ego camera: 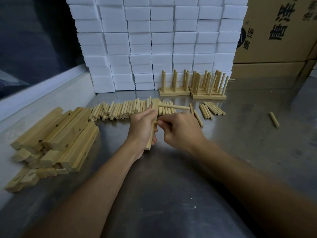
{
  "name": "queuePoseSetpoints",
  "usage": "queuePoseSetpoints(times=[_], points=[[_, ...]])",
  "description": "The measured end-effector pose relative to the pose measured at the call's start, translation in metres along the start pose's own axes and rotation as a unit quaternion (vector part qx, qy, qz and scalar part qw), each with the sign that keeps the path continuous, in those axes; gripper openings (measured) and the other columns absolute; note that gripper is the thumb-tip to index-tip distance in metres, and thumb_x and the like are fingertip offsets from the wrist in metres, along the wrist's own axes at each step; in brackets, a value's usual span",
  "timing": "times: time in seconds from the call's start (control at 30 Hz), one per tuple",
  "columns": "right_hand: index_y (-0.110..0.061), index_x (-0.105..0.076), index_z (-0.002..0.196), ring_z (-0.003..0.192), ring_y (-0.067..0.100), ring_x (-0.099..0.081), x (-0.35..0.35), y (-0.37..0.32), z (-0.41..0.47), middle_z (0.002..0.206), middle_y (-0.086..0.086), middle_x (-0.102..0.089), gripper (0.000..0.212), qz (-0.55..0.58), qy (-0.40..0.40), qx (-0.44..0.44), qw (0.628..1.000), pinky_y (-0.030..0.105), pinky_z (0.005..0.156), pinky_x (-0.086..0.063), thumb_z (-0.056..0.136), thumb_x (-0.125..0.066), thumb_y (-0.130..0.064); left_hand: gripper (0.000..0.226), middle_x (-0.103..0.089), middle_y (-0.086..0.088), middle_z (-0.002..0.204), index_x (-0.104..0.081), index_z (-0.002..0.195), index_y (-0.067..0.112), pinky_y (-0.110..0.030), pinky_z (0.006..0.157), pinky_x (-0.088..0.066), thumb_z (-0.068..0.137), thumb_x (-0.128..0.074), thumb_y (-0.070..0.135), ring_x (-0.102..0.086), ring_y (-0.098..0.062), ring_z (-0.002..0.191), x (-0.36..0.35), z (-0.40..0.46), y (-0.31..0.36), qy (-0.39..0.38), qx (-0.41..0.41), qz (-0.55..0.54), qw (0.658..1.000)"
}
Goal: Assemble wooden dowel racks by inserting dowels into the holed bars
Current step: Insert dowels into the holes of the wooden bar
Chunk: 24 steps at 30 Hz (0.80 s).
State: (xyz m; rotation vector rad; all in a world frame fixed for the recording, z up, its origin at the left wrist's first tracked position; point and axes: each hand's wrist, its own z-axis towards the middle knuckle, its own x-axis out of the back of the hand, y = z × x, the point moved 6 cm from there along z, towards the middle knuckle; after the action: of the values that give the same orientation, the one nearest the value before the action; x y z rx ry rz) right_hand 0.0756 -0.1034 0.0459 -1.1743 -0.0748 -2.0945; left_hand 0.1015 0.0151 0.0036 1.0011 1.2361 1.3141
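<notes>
A holed bar [153, 124] is held upright above the middle of a steel bench [188, 177], tilted slightly, its lower end near the surface. The left hand [143, 129] wraps around it, fingers clenched on the wood, probably to steady it so its holes face the other hand. One dowel [174, 107] already sticks out sideways from the bar's upper part, pointing right. The right hand [180, 130] is at the bar's middle, fingers curled, pinching what looks like the end of another dowel at a hole; most of that piece is hidden by the hand.

Just behind the hands lies a long row of loose dowels [123, 109], laid side by side within easy reach. A smaller cluster of dowels [211, 109] lies to the right, and a single stray dowel [274, 119] sits farther right. At the left, a stack of holed bars [56, 136] waits. Finished racks [193, 85] stand upright at the back, out of the working area, against a wall of white foam blocks [154, 40]. Cardboard boxes [277, 31] stand at the far right.
</notes>
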Motion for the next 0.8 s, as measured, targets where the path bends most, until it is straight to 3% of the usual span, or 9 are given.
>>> queuePoseSetpoints(times=[0.1, 0.13, 0.2, 0.3, 0.47, 0.67, 0.73, 0.8], points=[[-0.018, -0.059, 0.073, 0.057, 0.023, -0.052, 0.003, -0.007, -0.002, 0.065, -0.005, -0.058, 0.018, -0.102, 0.015, 0.024, 0.994, 0.028, 0.051, -0.025, 0.089, -0.053, -0.021, 0.032, -0.047, -0.002, 0.049, -0.068, 0.075, 0.018, -0.02, 0.032, -0.03, 0.101, -0.052, 0.025, -0.039, -0.018, 0.032, -0.001, -0.001, 0.0, -0.005, 0.007, -0.012, 1.0], [-0.022, -0.052, 0.07, 0.055, 0.023, -0.049, 0.005, -0.007, -0.001, 0.061, -0.006, -0.052, 0.018, -0.1, 0.024, 0.01, 0.995, 0.027, 0.05, -0.022, 0.088, -0.053, -0.022, 0.034, -0.047, -0.002, 0.049, -0.068, 0.072, 0.02, -0.02, 0.032, -0.03, 0.101, -0.052, 0.025, -0.039, -0.018, 0.033, -0.001, -0.001, 0.001, -0.004, 0.001, -0.008, 1.0], [-0.024, -0.052, 0.069, 0.056, 0.022, -0.046, 0.002, -0.004, 0.002, 0.058, -0.007, -0.047, 0.02, -0.076, 0.015, -0.034, 0.996, 0.028, 0.051, -0.023, 0.089, -0.052, -0.024, 0.022, -0.047, -0.003, 0.053, -0.073, 0.097, 0.017, -0.023, 0.032, -0.032, 0.101, -0.053, 0.024, -0.041, -0.015, 0.037, -0.001, 0.0, 0.003, 0.004, -0.019, 0.0, 1.0], [-0.022, -0.064, 0.074, 0.065, 0.024, -0.054, -0.002, 0.008, 0.002, 0.062, -0.004, -0.055, 0.022, -0.016, -0.016, -0.094, 0.995, 0.03, 0.056, -0.03, 0.092, -0.051, -0.026, 0.034, -0.046, -0.006, 0.059, -0.061, 0.133, 0.014, -0.025, 0.033, -0.035, 0.102, -0.052, 0.023, -0.041, -0.015, 0.041, -0.003, -0.001, 0.004, 0.007, -0.044, 0.038, 0.998], [-0.018, -0.068, 0.081, 0.067, 0.03, -0.055, -0.004, 0.008, -0.002, 0.062, -0.001, -0.054, 0.023, -0.035, -0.019, -0.084, 0.996, 0.031, 0.057, -0.031, 0.093, -0.05, -0.026, 0.035, -0.045, -0.004, 0.058, -0.059, 0.137, 0.021, -0.026, 0.034, -0.036, 0.102, -0.05, 0.023, -0.041, -0.015, 0.042, -0.005, -0.003, 0.005, 0.004, -0.063, 0.048, 0.997], [-0.017, -0.066, 0.067, 0.057, 0.017, -0.048, -0.003, 0.021, 0.001, 0.053, -0.002, -0.054, 0.03, 0.107, -0.051, -0.169, 0.979, 0.029, 0.055, -0.034, 0.093, -0.053, -0.023, 0.035, -0.052, -0.012, 0.064, -0.061, 0.135, 0.014, -0.026, 0.034, -0.036, 0.103, -0.049, 0.023, -0.04, -0.022, 0.046, -0.007, -0.006, 0.014, 0.021, -0.147, 0.11, 0.983], [-0.017, -0.067, 0.067, 0.053, 0.013, -0.045, -0.005, 0.024, 0.0, 0.05, -0.004, -0.051, 0.031, 0.127, -0.06, -0.172, 0.975, 0.029, 0.055, -0.035, 0.095, -0.053, -0.023, 0.034, -0.062, -0.01, 0.069, -0.062, 0.133, 0.016, -0.027, 0.035, -0.035, 0.102, -0.049, 0.022, -0.041, -0.022, 0.046, -0.009, -0.007, 0.014, 0.017, -0.152, 0.111, 0.982], [-0.018, -0.067, 0.069, 0.053, 0.012, -0.043, -0.008, 0.025, -0.001, 0.05, -0.006, -0.049, 0.031, 0.127, -0.065, -0.161, 0.977, 0.029, 0.055, -0.035, 0.096, -0.053, -0.022, 0.038, -0.055, -0.005, 0.062, -0.056, 0.14, 0.021, -0.026, 0.034, -0.036, 0.102, -0.05, 0.021, -0.044, -0.025, 0.049, -0.009, -0.006, 0.009, 0.012, -0.127, 0.09, 0.988]])
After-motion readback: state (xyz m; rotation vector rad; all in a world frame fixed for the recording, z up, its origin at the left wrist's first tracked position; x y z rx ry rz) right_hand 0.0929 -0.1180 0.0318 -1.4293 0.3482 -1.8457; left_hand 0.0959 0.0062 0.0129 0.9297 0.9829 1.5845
